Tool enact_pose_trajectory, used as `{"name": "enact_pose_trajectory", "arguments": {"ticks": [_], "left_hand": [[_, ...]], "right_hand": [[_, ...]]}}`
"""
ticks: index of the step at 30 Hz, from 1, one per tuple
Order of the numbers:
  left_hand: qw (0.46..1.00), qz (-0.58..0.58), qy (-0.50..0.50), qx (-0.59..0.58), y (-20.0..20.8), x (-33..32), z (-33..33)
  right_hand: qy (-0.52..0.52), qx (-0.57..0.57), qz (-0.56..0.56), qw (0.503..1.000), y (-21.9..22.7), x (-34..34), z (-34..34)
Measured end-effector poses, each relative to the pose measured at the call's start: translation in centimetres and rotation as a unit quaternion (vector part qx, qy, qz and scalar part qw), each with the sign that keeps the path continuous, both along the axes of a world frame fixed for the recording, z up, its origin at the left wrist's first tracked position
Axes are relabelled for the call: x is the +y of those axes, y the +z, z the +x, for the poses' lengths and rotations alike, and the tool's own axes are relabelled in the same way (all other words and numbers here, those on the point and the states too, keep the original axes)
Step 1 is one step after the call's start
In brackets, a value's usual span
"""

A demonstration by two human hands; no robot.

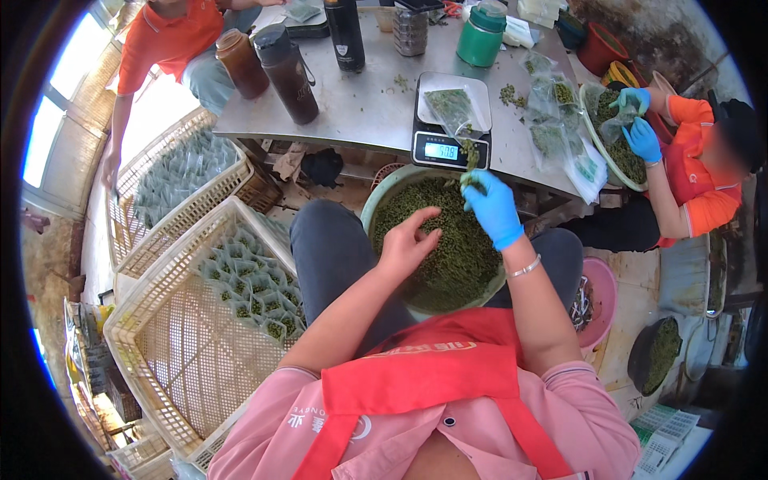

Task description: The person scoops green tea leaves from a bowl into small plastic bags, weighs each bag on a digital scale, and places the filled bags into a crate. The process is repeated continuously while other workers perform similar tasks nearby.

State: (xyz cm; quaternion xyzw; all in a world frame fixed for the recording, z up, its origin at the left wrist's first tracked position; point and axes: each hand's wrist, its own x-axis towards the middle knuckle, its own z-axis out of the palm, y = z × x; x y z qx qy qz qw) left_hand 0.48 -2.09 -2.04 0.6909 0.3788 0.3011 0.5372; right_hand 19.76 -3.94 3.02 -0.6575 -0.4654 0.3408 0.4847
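Note:
A large pale green basin point(370, 210) stands between my knees, full of small green berries that look like green peppercorns point(440, 260). My bare left hand point(412, 244) hovers over them or touches them, its fingers apart and nothing visible in it. In a blue glove, my right hand point(491, 208) is above the basin's far right side, its fingers closed on a small cluster of the peppercorns point(470, 154). Just beyond it, on the table edge, is a digital scale point(430, 144) with a lit display. A clear bag of peppercorns point(450, 106) lies on its pan.
The metal table point(360, 112) holds bottles, a green jug point(482, 34) and filled bags point(552, 112). At left, plastic crates point(172, 336) contain packed bags point(256, 288). A gloved co-worker point(680, 160) handles a bag over another basin; a second person point(172, 40) stands far left. A pink basin point(602, 304) sits right.

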Motion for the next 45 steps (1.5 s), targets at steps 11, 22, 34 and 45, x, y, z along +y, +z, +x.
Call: {"name": "enact_pose_trajectory", "arguments": {"ticks": [11, 22, 34, 45], "left_hand": [[0.954, -0.248, -0.111, -0.124, 1.1, 0.6, -0.6], [0.931, -0.301, -0.170, -0.121, 1.8, 0.8, -0.7], [0.940, -0.291, -0.044, -0.173, 1.1, 1.4, -1.6], [0.951, -0.257, -0.056, -0.160, -0.2, 1.4, -0.9]], "right_hand": [[0.102, 0.160, -0.095, 0.977, 0.6, -3.5, -2.4], [0.008, 0.292, -0.094, 0.952, -1.4, -5.5, -1.9], [0.038, 0.361, -0.075, 0.929, -0.6, -5.1, -3.0], [-0.099, 0.421, 0.140, 0.891, 1.2, 3.4, -0.3]]}}
